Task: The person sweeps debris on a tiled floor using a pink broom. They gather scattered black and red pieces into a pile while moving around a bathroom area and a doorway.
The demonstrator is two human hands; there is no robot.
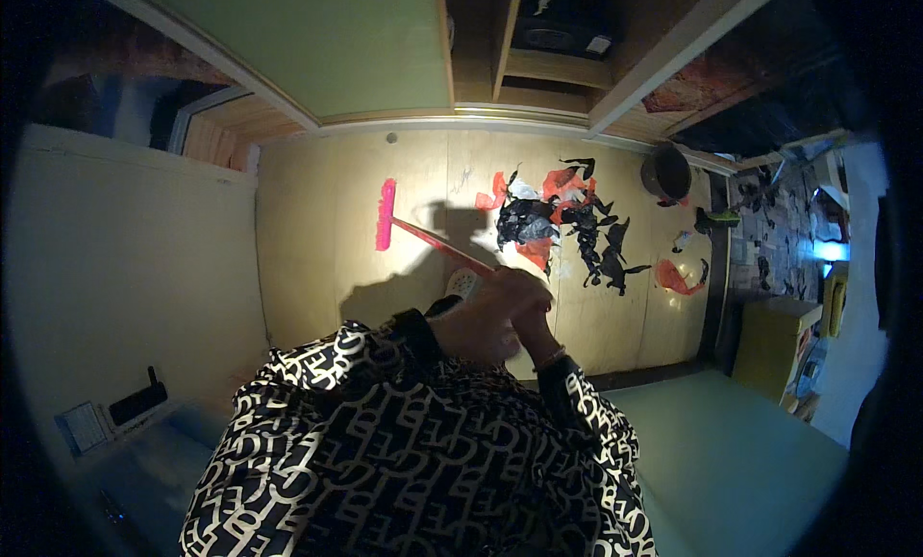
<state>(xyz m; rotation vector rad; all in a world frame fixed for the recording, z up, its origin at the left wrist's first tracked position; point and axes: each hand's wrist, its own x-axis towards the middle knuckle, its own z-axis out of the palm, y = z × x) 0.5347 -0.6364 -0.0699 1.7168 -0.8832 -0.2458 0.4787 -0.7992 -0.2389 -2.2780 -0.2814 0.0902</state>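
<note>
A broom with a bright pink bristle head (386,215) and a red handle (437,243) slants across the floor ahead of me. Its bristles lie to the left of a pile of litter. Near the upper part of the handle, my left hand (473,319) and my right hand (525,296) are closed close together around it, overlapping. The fingers are partly hidden by each other. Crumpled black plastic bags (527,221) and red plastic scraps (565,184) are spread over the floor beyond my hands. Another red bag (679,277) lies apart at the right.
A dark round bin (665,174) stands at the far right. Low wooden cabinets with a green panel (385,57) line the far side. A pale green surface (731,442) is at my right, beside a yellow box (777,336). A white perforated slipper (462,284) shows below the handle.
</note>
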